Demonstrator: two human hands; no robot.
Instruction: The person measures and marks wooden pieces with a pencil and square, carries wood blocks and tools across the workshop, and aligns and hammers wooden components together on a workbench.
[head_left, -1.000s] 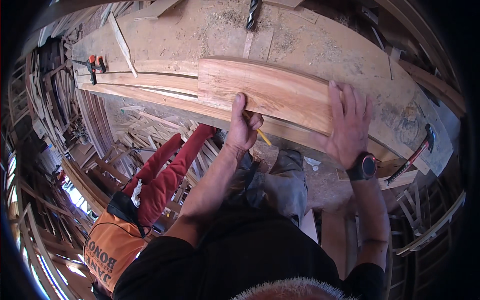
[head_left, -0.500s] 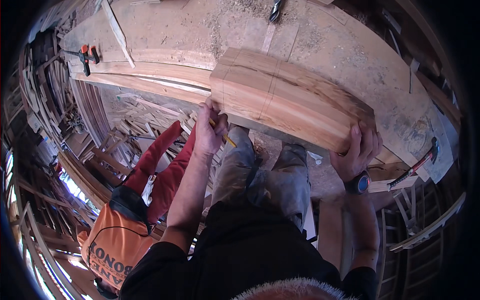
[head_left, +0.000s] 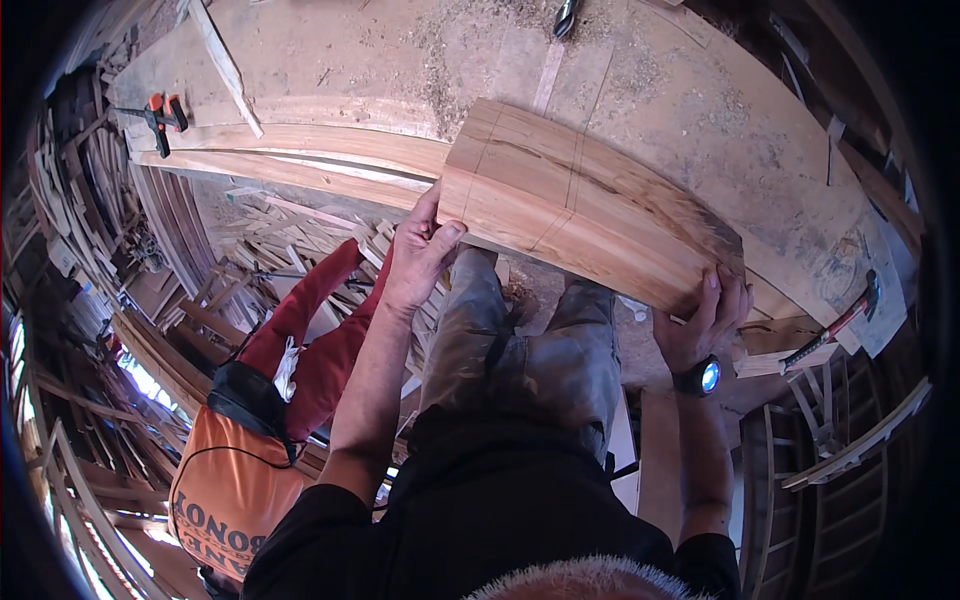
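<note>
A thick wooden block (head_left: 590,215) with thin pencil lines across its faces lies at the bench's near edge, its right end closer to me. My left hand (head_left: 425,255) grips its left end, thumb on the near face and fingers round the end. At the other end, my right hand (head_left: 703,320) wraps its fingers over the near right corner; a lit watch is on that wrist. Whatever is behind my left palm is hidden, and I cannot make out a pencil there.
Long timber strips (head_left: 300,150) run along the workbench (head_left: 350,60). An orange-and-black clamp (head_left: 160,125) lies at far left, a drill bit (head_left: 565,18) at the back, a hammer (head_left: 840,320) at right. Offcuts litter the floor. A person in orange (head_left: 235,490) is at lower left.
The block has turned slightly and its left end has moved right. My left hand has shifted to grip that end; the yellow pencil that was in it no longer shows clearly.
</note>
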